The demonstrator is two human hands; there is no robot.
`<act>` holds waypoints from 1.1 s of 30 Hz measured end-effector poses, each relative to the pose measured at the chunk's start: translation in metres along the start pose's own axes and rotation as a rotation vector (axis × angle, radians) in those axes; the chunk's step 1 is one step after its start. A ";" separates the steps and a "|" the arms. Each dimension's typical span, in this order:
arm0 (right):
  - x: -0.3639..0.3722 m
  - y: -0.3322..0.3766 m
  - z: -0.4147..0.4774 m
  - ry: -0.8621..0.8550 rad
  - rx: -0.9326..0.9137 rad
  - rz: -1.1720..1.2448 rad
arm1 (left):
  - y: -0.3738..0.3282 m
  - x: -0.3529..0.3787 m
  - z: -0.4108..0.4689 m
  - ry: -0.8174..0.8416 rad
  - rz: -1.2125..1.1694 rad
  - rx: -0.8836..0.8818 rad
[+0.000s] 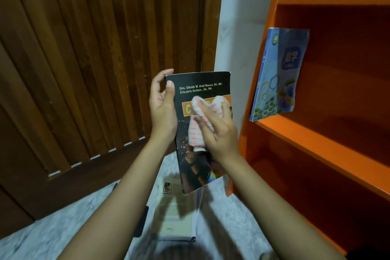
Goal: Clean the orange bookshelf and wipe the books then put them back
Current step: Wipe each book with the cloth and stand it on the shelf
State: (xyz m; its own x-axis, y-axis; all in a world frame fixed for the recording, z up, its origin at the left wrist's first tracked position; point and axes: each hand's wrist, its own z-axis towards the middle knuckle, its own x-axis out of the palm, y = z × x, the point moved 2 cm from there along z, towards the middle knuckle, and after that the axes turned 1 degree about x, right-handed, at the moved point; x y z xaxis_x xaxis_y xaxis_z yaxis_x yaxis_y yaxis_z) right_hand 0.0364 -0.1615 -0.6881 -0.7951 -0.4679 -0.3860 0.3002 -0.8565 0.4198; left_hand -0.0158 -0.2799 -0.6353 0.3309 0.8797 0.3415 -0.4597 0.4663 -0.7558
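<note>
Pale mottled floor (63,224) fills the near edge, soft with blur, and a light-covered book (175,217) lies on it, its print unreadable and its top hidden behind the raised one. Above it, the left hand (162,107) grips the upper left edge of a black book (202,84), thumb on the cover. The right hand (219,133) curls around a pink-striped white cloth (197,133), pressing it to the cover and hiding most of the orange title box. Just right stands the orange bookshelf (316,133), cut off by the frame, with a blue book (278,74) leaning upright at the front left of one shelf. Behind are a white wall (238,27) and a slatted wooden door (84,48).
</note>
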 end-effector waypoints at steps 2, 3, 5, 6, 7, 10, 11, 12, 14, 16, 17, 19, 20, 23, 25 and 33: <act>-0.007 -0.023 0.002 -0.094 0.308 0.082 | 0.000 -0.003 0.000 -0.007 0.005 -0.004; -0.008 -0.034 0.000 -0.128 0.431 0.080 | 0.001 -0.004 -0.001 -0.014 0.007 -0.005; -0.004 -0.038 -0.007 -0.124 0.468 0.041 | 0.005 -0.002 -0.001 -0.026 0.004 -0.010; -0.002 -0.029 -0.010 -0.095 0.401 0.058 | 0.008 -0.001 0.000 -0.037 0.000 -0.015; 0.001 -0.016 -0.014 -0.062 0.305 0.107 | 0.011 0.001 0.001 -0.052 -0.008 -0.021; 0.011 0.008 -0.035 0.119 -0.077 0.000 | 0.017 -0.002 0.004 -0.115 -0.012 -0.045; 0.013 0.005 -0.040 0.150 -0.192 -0.075 | 0.018 -0.004 0.005 -0.127 -0.008 -0.052; 0.012 -0.004 -0.042 0.150 -0.210 -0.100 | 0.018 -0.007 0.006 -0.130 -0.017 -0.058; 0.008 -0.026 -0.042 0.067 0.040 -0.033 | 0.016 -0.011 0.007 -0.129 -0.038 -0.058; 0.008 -0.048 -0.044 0.010 0.391 0.046 | 0.016 -0.012 0.009 -0.146 -0.022 -0.047; 0.011 -0.053 -0.047 -0.005 0.498 0.041 | 0.016 -0.013 0.010 -0.161 -0.016 -0.043; 0.018 -0.042 -0.055 0.005 0.512 0.112 | 0.017 -0.014 0.013 -0.195 -0.016 -0.024; 0.020 -0.030 -0.061 0.040 0.442 0.174 | 0.017 -0.015 0.015 -0.213 -0.019 -0.007; 0.022 -0.007 -0.086 0.196 0.056 0.100 | 0.016 -0.021 0.019 -0.263 -0.032 0.026; 0.025 -0.019 -0.093 0.225 0.040 0.085 | 0.015 -0.024 0.020 -0.267 -0.036 0.031; -0.007 -0.066 -0.035 0.000 0.640 0.511 | 0.004 0.006 0.020 -0.114 -0.107 -0.030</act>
State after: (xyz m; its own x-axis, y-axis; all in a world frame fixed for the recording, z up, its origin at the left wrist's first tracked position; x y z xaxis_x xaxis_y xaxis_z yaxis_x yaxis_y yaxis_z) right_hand 0.0404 -0.1093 -0.7425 -0.6416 -0.7668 -0.0195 0.2671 -0.2472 0.9314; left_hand -0.0320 -0.2706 -0.6249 0.2803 0.8308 0.4808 -0.4013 0.5564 -0.7276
